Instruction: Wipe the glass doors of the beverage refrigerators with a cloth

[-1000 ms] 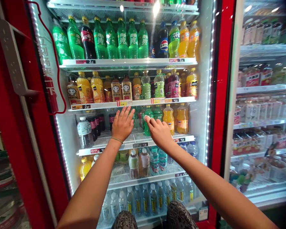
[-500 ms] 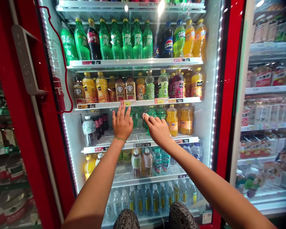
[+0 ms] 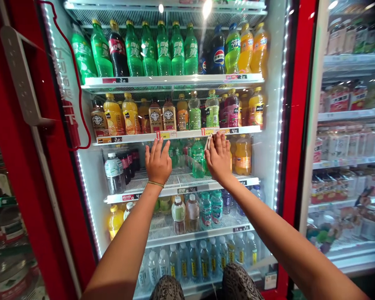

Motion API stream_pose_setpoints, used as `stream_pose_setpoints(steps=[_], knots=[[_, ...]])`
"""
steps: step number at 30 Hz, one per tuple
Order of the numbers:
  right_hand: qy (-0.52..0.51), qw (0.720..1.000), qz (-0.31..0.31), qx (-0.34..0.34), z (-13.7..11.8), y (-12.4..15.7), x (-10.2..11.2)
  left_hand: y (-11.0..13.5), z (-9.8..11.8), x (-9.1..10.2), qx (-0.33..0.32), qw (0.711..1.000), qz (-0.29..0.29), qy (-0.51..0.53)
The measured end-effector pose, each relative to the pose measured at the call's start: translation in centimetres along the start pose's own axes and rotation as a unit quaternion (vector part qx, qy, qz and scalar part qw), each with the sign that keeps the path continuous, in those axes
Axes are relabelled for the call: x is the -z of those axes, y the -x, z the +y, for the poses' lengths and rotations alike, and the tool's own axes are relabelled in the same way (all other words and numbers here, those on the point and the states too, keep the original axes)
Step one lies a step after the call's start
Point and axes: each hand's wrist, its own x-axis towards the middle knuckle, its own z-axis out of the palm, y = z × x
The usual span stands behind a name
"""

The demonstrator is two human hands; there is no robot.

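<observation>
A glass door (image 3: 63, 89) in a red frame stands before me, with shelves of bottled drinks behind it. My left hand (image 3: 158, 160) lies flat on the glass, fingers spread, just below a shelf's price strip. It holds nothing. To its right, my right hand (image 3: 219, 158) is against the glass with fingers pointing up. Under its thumb side shows a bit of whitish cloth (image 3: 208, 141), mostly covered by the hand. Between the hands, behind the glass, stands a green bottle (image 3: 198, 156). Orange drink bottles (image 3: 243, 156) stand right of my right hand, one partly hidden.
A long grey handle (image 3: 26, 79) runs down the door's left side. Another cooler with jars and bottles (image 3: 343, 98) is on the right, and more shelved goods (image 3: 3, 237) are at the left. My patterned knees (image 3: 167, 288) are at the bottom.
My right hand has moved right and up across the glass with the cloth, its bent fingers now straightened. My left hand stays in place on the glass. The view has shifted slightly.
</observation>
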Motion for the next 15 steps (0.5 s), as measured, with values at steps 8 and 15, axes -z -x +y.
stream_pose_setpoints(steps=[8,15], knots=[[-0.049,0.967,-0.065,0.242,-7.6,1.9,-1.9,-0.1,-0.3,0.1,-0.001,0.999,0.038,0.013],[0.02,0.989,-0.073,0.123,2.8,2.0,0.2,0.1,0.0,0.0,-0.024,0.999,0.025,-0.014]])
